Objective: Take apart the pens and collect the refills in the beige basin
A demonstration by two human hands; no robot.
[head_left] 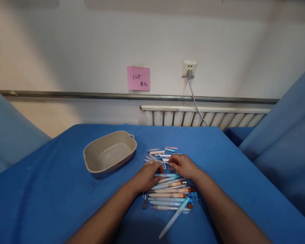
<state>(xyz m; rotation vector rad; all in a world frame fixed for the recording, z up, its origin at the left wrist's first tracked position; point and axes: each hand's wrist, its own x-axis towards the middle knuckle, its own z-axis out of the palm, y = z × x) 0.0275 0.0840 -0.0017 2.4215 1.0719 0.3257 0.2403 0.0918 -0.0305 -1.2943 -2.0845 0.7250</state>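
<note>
My left hand point(150, 173) reaches in at the left edge of a pile of pens, its fingers curled by the end of a light-blue pen point(169, 175). What it grips, if anything, is hidden. My right hand point(183, 165) is closed in a pinch at a thin white pen part point(164, 161). Below the hands, several pens lie side by side, among them an orange-and-brown pen point(167, 195). One pale blue pen point(175, 218) lies slanted across the near end of the row. Loose pen parts point(157, 153) are scattered beyond my hands.
A beige plastic basin point(95, 165) with a handle loop stands left of the pens on the blue cloth point(53, 189). Behind the table are a radiator point(176, 117), a metal rail point(96, 96) and a plugged-in cable point(195, 101). Blue curtains point(287, 142) hang at both sides.
</note>
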